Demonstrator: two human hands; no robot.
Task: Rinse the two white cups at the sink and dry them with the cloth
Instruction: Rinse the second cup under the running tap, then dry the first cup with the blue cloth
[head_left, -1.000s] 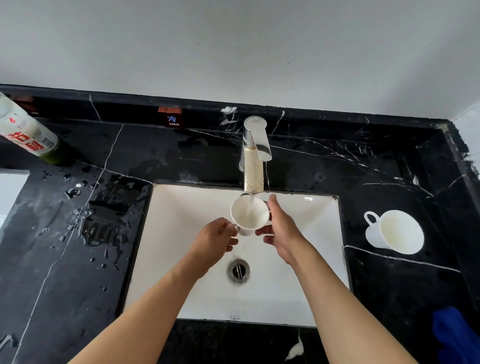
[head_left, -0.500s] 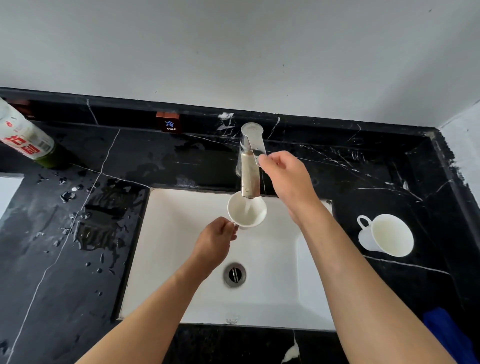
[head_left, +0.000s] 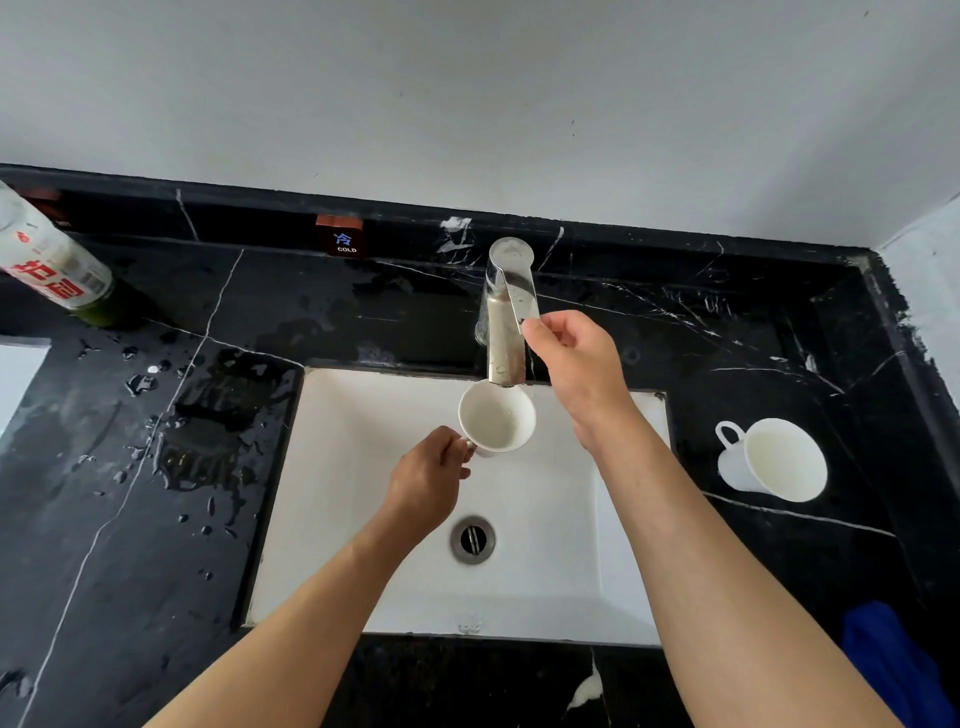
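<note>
My left hand (head_left: 428, 480) holds a white cup (head_left: 497, 419) by its handle, upright under the spout of the chrome faucet (head_left: 506, 312), over the white sink (head_left: 363, 519). No water stream shows. My right hand (head_left: 576, 358) grips the tip of the faucet lever with its fingertips. A second white cup (head_left: 774, 460) stands on the black counter to the right of the sink, handle pointing left. A blue cloth (head_left: 888, 670) lies at the counter's near right corner, partly cut off by the frame edge.
The black marble counter (head_left: 156, 571) is wet with puddles and drops left of the sink. A bottle with a red-lettered label (head_left: 52, 265) stands at the far left. A "COLD" tag (head_left: 340, 240) sits on the backsplash. The drain (head_left: 471, 539) lies mid-basin.
My right hand left the cup and rose to the faucet lever. The water stream that ran into the cup is gone. My left hand kept the cup under the spout.
</note>
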